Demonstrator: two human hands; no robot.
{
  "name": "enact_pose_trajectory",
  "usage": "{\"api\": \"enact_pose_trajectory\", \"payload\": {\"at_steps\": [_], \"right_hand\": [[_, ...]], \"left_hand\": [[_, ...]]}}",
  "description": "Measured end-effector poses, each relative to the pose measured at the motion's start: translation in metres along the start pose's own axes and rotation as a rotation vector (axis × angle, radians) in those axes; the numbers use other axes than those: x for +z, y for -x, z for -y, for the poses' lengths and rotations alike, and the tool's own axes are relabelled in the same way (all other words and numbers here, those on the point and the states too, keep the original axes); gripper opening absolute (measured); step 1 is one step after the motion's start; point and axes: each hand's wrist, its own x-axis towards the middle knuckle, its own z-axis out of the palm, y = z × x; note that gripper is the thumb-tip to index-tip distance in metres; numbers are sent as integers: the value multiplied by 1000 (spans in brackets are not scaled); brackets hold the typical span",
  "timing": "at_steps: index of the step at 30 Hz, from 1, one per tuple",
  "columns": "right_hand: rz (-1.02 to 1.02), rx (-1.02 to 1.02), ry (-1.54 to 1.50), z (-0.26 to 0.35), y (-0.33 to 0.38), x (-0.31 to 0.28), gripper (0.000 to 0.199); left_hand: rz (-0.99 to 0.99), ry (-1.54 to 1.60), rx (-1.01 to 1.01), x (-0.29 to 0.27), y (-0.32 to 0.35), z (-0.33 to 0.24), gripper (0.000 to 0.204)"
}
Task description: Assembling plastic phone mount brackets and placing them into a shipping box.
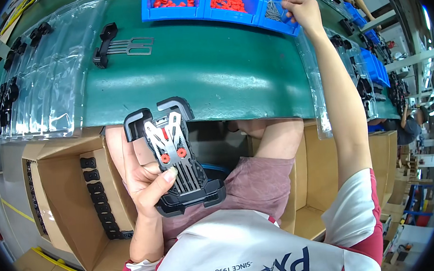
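Observation:
My left hand (pixel 146 180) grips a black plastic clamp assembly (pixel 177 157) close to my body, thumb pressed on its grey metal plate. Two small red gears and a red piece sit on that plate. My right hand (pixel 303 13) reaches far across the green bench into a blue bin (pixel 276 11) holding thin grey metal parts, fingers pinched at them. Whether it has picked one up is unclear. Beside it stand two more blue bins (pixel 226 0) of small red parts.
A black part with metal plates (pixel 116 45) lies on the green bench (pixel 212 79). Clear plastic trays (pixel 42 83) of black parts line the left. Open cardboard boxes (pixel 73 199) with black parts stand below. Other people work at the far right.

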Motion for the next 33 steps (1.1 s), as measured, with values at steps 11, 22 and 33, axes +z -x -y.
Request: {"api": "enact_pose_trajectory", "payload": {"at_steps": [11, 22, 33], "right_hand": [[-113, -190, 279, -1, 2, 4, 21], [-24, -47, 116, 4, -4, 1, 23], [98, -356, 463, 0, -33, 22, 26]], "left_hand": [[21, -11, 7, 10, 2, 0, 96], [-33, -17, 7, 10, 4, 0, 98], [23, 3, 19, 3, 6, 0, 96]]}}
